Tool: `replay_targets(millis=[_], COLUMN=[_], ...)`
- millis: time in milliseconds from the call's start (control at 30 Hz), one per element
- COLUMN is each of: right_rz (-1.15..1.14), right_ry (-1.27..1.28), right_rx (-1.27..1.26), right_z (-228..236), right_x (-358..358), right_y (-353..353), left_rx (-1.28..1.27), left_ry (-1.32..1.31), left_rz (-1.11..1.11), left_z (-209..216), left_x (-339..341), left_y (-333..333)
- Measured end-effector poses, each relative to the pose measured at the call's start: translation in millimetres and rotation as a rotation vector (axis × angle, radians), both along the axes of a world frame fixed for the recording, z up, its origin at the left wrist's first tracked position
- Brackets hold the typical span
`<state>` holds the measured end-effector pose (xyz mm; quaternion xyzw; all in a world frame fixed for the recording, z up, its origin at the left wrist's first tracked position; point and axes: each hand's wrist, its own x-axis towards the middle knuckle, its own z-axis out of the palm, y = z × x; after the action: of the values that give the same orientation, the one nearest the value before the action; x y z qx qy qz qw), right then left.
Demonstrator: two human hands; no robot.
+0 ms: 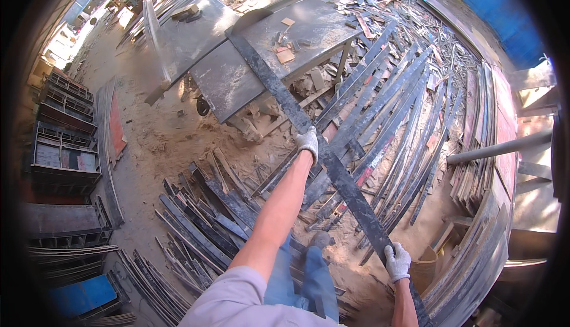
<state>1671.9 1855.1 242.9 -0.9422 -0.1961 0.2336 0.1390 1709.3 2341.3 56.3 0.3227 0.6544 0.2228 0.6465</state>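
Note:
A long, narrow plank (350,187), dark and scuffed, slants across the view from a metal saw table (222,77) down to the lower right. My left hand (307,143), in a pale work glove, grips its near edge around the middle. Farther down, my right hand (398,261), gloved alike, holds the plank close to its lower end. The plank's far end rests on the table beside a rounded dark saw blade (252,19). Fingers of both hands are partly hidden by the plank and gloves. Small wood offcuts (285,55) lie on the tabletop.
Dark strips (392,107) lie heaped right of the plank, with more strips (202,220) near my legs. Stacked boards (475,261) and a pole (502,147) stand at the right. Dark racks (65,149) line the left. Sawdust (157,155) covers the ground.

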Motion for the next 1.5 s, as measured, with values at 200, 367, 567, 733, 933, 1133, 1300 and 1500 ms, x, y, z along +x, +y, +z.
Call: replay_targets(millis=[200, 367, 567, 733, 933, 1133, 1300, 1500], right_rz=[0.052, 0.010, -0.046, -0.130, -0.302, -0.273, -0.370, -0.253], right_ry=[-0.033, 0.015, 0.015, 0.092, 0.021, 0.372, 0.142, -0.296], right_rx=[0.006, 0.029, 0.037, 0.206, -0.032, 0.203, 0.181, 0.117], right_z=[2.4, 16.3, 13.7, 15.8, 107.8, 157.3, 134.1, 146.3], right_x=[-12.7, -26.6, -23.5, -51.5, -102.1, -115.8, -163.6, -202.8], right_y=[0.3, 11.1, -2.2, -11.4, -70.0, -66.6, -82.8, -132.8], left_rx=[0.061, 0.029, 0.021, 0.191, -0.157, -0.748, -0.500, -0.428], left_ry=[0.007, 0.004, 0.230, 0.139, -0.830, -1.765, -1.358, -1.228], left_rz=[0.059, 0.041, -0.191, -0.405, -0.284, -0.417, -0.371, -0.506], left_z=[-61.7, -88.4, -2.0, 78.9, 117.8, 216.5, 314.8, 331.3], left_x=[-2.1, -4.1, 9.2, 41.9, 74.2, 15.6, 0.9, 27.9], left_y=[29.6, 35.7, 4.2, 6.6, -132.9, -241.6, -239.1, -137.4])
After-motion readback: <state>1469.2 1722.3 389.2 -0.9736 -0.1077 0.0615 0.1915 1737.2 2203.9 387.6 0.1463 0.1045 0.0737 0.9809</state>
